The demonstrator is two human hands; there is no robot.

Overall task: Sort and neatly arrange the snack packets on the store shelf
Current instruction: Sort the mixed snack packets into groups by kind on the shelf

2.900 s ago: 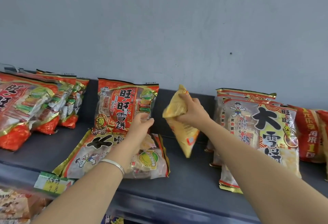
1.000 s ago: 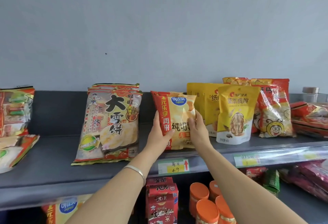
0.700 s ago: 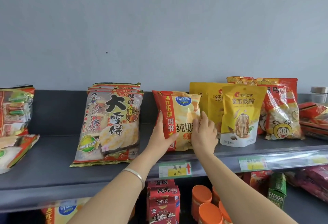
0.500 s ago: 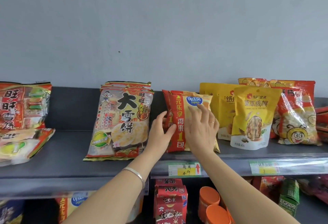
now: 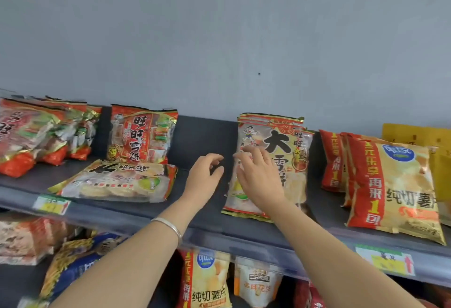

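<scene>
Grey wall rises behind a dark shelf [image 5: 200, 212]. Mid-frame, the left hand [image 5: 206, 177] hovers loosely curled, holding nothing. Beside it the right hand [image 5: 260, 180] spreads relaxed fingers before the upright rice-cracker packets [image 5: 290, 151]; whether they touch is unclear. One flat packet [image 5: 117, 182] lies centre-left, and crisp packets [image 5: 395, 185] stand at the right edge.

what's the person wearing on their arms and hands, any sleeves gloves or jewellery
No sleeves or gloves show; both arms are bare to the frame edge. The wrist of the left hand carries a plain silver bangle. The right hand has nothing at the wrist; a thin ring may sit on one finger, too blurred to confirm.
</scene>
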